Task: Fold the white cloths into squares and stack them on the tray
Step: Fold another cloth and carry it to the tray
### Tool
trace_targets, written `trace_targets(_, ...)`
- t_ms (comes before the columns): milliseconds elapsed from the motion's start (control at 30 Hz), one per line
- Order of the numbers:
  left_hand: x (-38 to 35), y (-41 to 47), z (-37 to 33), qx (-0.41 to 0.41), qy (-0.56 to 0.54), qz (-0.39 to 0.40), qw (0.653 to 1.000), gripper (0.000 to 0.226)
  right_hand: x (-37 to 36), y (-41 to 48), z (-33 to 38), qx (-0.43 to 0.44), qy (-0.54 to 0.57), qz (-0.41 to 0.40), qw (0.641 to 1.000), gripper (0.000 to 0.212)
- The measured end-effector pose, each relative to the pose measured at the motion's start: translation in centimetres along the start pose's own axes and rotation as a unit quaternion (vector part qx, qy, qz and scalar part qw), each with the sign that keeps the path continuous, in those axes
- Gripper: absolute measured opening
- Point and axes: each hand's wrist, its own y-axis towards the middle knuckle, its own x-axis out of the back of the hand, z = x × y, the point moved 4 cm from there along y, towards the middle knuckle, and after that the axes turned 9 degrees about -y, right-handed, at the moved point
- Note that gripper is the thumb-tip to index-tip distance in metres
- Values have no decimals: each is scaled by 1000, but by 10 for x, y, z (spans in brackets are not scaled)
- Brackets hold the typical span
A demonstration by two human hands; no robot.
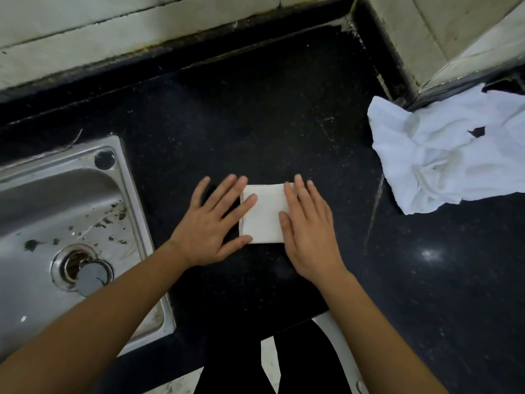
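Both hands lie flat with straight, spread fingers, gripping nothing: the left hand (208,220) presses its fingertips onto the left edge of a small white cloth folded into a neat square (264,214), and the right hand (308,231) covers the square's right edge, so the cloth sits pinned between them. It lies just below the middle of the view on a broad, speckled black stone countertop (255,123) that fills most of the scene. A pale, stained tiled wall (113,29) runs behind the counter from ten o'clock to one o'clock, with a tiled corner jutting in at two o'clock. At eight to nine o'clock of the folded square, a rectangular stainless-steel sink (133,200) is set into the counter; its basin holds scattered dark scraps and thin stringy debris (113,220) on the metal floor, most of it above the drain. At two to three o'clock of the square, well apart from it, a loose crumpled heap of white cloths (454,155) rests on the counter against the foot of the tiled corner, with a small dark hole showing in one of its folds. At six o'clock, the person's black trousers (306,362) show below the counter's front edge. In the sink's floor, a round grimy drain opening (71,265) has a flat grey disc stopper (91,280) lying partly across its lower right side. A small dark round hole (104,159) sits in the sink's rim at its far right corner.
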Motion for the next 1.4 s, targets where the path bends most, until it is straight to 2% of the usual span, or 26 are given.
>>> trace_targets(67,-4,5,0,-19,-1,44,999,75,-10,3,-4,28,-45,47,997,59)
trace_targets(167,-7,6,2,-17,-3,105,994,79,-20,6,-11,29,-95,72,992,62)
trace_targets(300,-6,5,5,-21,-35,94,995,70,-22,6,-12,40,-93,90,991,65)
trace_targets(400,-8,4,4,-15,-42,79,996,68,-14,8,-13,35,-33,110,993,66)
trace_targets(500,-7,4,4,-9,-55,68,996,73,10,12,-18,-88,97,53,990,64)
trace_targets(567,-7,5,6,-6,-62,69,996,75,20,17,-25,-212,169,42,961,59)
trace_targets(633,-8,4,6,-2,-60,77,995,75,23,23,-26,-286,209,108,929,55)
trace_targets(700,-8,5,6,0,-59,85,995,75,23,30,-26,-313,215,167,910,42)
trace_targets(800,-5,5,5,1,-57,90,994,75,24,36,-25,-337,244,212,884,10)
trace_targets(867,-4,5,4,2,-61,93,994,74,24,34,-24,-341,311,221,859,12)
trace_targets(1067,-3,4,8,45,-113,81,989,73,22,8,-7,-362,502,146,772,13)
trace_targets(1233,2,2,4,63,-150,46,986,63,33,-30,-5,-409,567,46,713,24)
trace_targets(1300,12,13,-13,147,-230,-5,962,54,51,-48,-13,-409,588,12,697,27)
trace_targets(1333,15,19,-26,209,-296,-30,932,50,61,-58,-18,-407,596,-7,692,26)
trace_targets(1367,19,26,-44,270,-367,-33,890,48,73,-70,-22,-403,606,-27,686,25)
trace_targets(1400,19,31,-62,332,-445,-15,832,49,81,-81,-26,-400,616,-43,678,23)
